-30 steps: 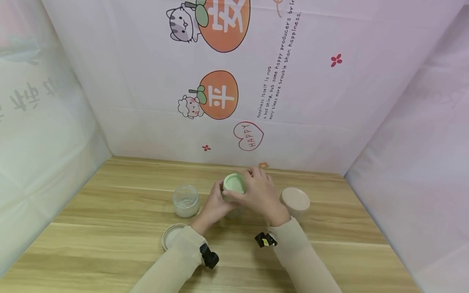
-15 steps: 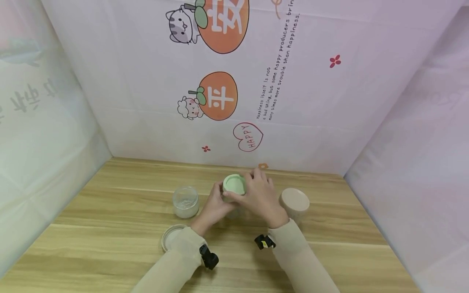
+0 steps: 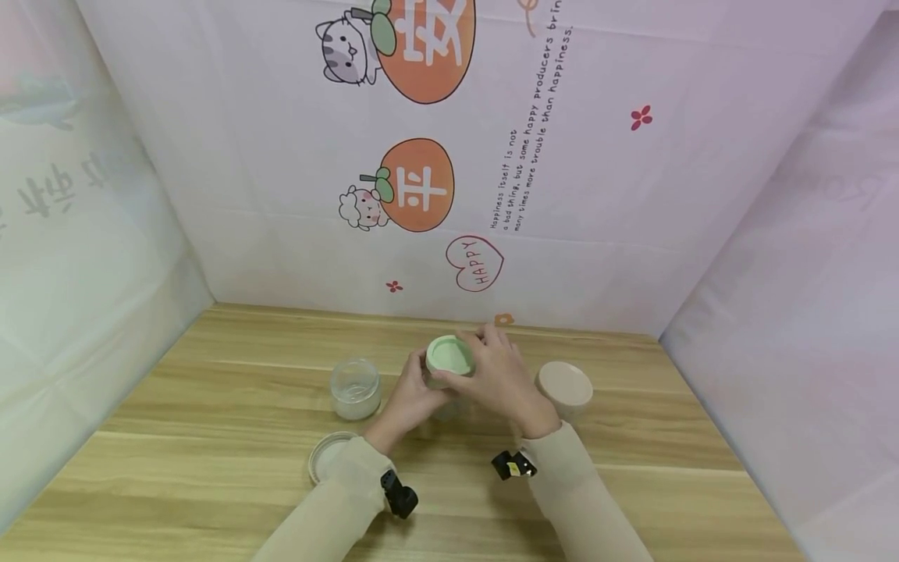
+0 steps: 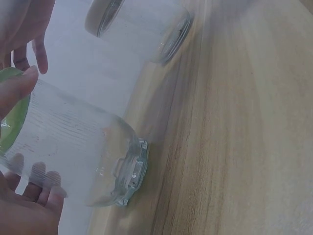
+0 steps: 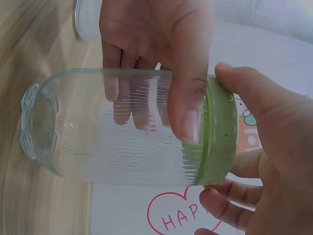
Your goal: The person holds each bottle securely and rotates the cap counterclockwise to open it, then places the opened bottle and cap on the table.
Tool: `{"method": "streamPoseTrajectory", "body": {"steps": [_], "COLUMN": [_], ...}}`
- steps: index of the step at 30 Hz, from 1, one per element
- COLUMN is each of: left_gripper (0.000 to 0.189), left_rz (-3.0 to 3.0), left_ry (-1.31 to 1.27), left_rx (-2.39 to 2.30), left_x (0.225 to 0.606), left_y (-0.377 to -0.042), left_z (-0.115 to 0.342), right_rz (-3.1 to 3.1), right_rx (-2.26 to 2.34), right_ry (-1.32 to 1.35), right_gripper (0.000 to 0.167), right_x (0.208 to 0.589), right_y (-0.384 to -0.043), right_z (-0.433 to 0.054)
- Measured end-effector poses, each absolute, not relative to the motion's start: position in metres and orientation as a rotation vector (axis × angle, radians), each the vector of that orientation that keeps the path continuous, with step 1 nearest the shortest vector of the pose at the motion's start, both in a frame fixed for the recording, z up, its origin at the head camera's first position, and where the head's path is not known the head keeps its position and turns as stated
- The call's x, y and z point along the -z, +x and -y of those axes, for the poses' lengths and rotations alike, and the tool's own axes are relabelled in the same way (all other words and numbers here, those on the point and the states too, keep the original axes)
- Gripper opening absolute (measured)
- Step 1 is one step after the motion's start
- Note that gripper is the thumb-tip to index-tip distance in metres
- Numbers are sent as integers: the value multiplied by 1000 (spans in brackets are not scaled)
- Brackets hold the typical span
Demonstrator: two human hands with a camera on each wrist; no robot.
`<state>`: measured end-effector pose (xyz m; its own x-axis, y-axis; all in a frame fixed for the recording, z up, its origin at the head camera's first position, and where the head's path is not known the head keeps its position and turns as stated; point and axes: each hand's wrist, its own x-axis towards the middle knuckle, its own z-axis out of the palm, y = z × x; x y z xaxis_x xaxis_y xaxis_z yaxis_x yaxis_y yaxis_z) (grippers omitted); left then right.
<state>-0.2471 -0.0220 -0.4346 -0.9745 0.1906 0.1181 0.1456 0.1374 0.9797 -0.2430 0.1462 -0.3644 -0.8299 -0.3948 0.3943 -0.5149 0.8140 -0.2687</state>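
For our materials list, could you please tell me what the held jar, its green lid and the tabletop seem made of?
Jar: probably glass, clear and glossy; its thick base catches highlights.
Green lid: likely plastic, satin, with moulded notches round its side.
Tabletop: wood or printed laminate, rather matte, with streaky grain.

A pale green lid point(image 3: 449, 355) caps a clear glass jar point(image 5: 73, 142) ringed with fine lines. At left, another jar point(image 3: 356, 394) is colourless; the loose lid point(image 3: 332, 455) nearer is off-white. At right, a closed lid point(image 3: 565, 384) is pale beige. The table point(image 3: 211, 468) is yellow-brown with streaked grain. Sleeves point(image 3: 319, 503) are cream. The far white cloth point(image 3: 274, 156) carries orange fruits point(image 3: 438, 207), a red-outlined heart point(image 3: 475, 264) and black lettering point(image 3: 544, 129).
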Motion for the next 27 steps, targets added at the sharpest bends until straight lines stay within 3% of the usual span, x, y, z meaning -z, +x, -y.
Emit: {"method": "streamPoseTrajectory", "body": {"steps": [21, 27], "left_gripper": [89, 85], "left_rz": [-2340, -2309], "left_ry": [388, 379], "left_rx": [-2016, -2015], "left_x": [437, 422], "left_y": [-250, -241], "left_z": [24, 25], "right_rz": [2744, 2741], "right_rx": [-844, -873], "right_ry": [915, 964], "right_gripper": [68, 68], "right_x": [362, 362], "right_y": [-253, -254], "right_z": [-162, -165]}}
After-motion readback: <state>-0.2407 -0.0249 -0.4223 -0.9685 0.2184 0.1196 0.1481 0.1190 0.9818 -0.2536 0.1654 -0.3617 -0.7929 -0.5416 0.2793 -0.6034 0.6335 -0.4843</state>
